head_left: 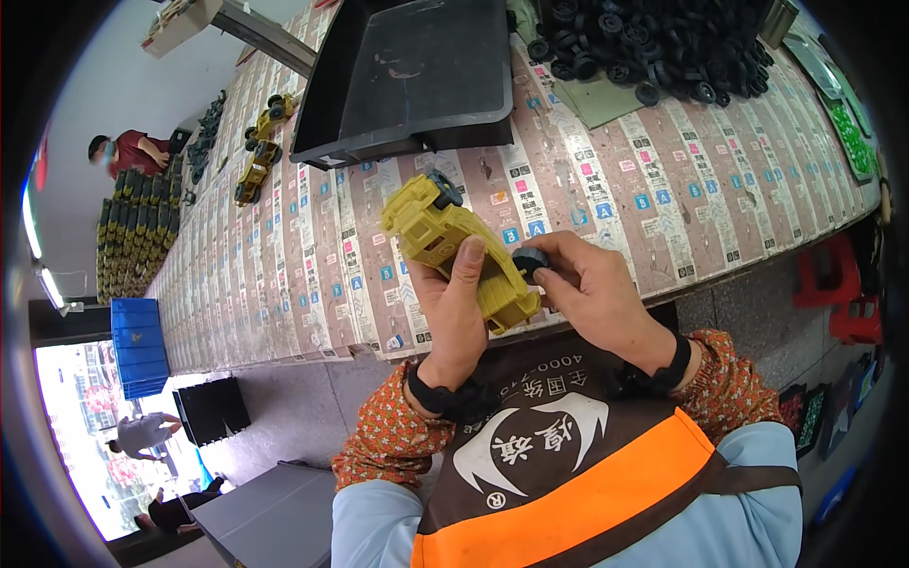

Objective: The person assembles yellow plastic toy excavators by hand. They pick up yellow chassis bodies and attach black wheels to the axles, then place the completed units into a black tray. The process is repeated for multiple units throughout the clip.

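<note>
While the left hand (pixel 453 308) grips a yellow toy truck (pixel 461 248) from below, thumb pressed along its side, the right hand (pixel 589 292) pinches a black wheel (pixel 530 260) against the truck's rear end. Both hands are closed, the left clamped on the truck body, the right clamped on the wheel, and they meet at the truck just above the near edge of the table (pixel 720 189). The truck is tilted, its cab pointing to about 11 o'clock, and one black wheel already sits at the cab end. It is held in the air, not resting on the tabletop.

At 12 o'clock from the truck a black tray (pixel 417 76) lies on the table, open side facing the person. At 1 o'clock, well apart, a heap of black wheels (pixel 653 43) covers the far end of the table. At 10 o'clock, well apart, two more yellow trucks (pixel 260 142) stand on the long table, near a row of dark parts (pixel 204 133). Beyond them at 10 o'clock a person in a red top (pixel 133 151) sits at the table's far side. A blue crate (pixel 139 346) stands at 9 o'clock beside the table's edge.
</note>
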The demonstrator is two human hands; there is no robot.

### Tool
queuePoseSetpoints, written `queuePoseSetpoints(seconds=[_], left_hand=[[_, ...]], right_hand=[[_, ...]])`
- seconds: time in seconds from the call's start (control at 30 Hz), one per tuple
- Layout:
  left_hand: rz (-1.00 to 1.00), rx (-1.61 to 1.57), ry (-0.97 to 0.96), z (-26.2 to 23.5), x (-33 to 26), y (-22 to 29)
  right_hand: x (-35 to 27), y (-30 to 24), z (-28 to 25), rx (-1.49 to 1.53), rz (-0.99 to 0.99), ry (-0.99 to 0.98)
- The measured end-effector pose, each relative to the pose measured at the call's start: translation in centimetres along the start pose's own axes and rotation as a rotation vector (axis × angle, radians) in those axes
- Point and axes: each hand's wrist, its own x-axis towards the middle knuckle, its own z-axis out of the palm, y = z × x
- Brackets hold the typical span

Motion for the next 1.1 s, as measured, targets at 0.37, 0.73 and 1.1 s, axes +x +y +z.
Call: queuePoseSetpoints(seconds=[0.37,0.73,1.1], left_hand=[[0.097,0.104,-0.036,-0.2,-0.4,-0.3],[-0.020,-0.096,-0.138,0.1,-1.5,-0.2],[-0.272,0.578,-0.541,-0.4,2.3,2.8]], right_hand=[[-1.1,-1.0,0.2,-0.259,-0.216,-0.013],[-1.8,-0.6,0.6,-0.317,-0.284,0.017],[3.3,-4.4,-5.1,-0.402,-0.262,0.089]])
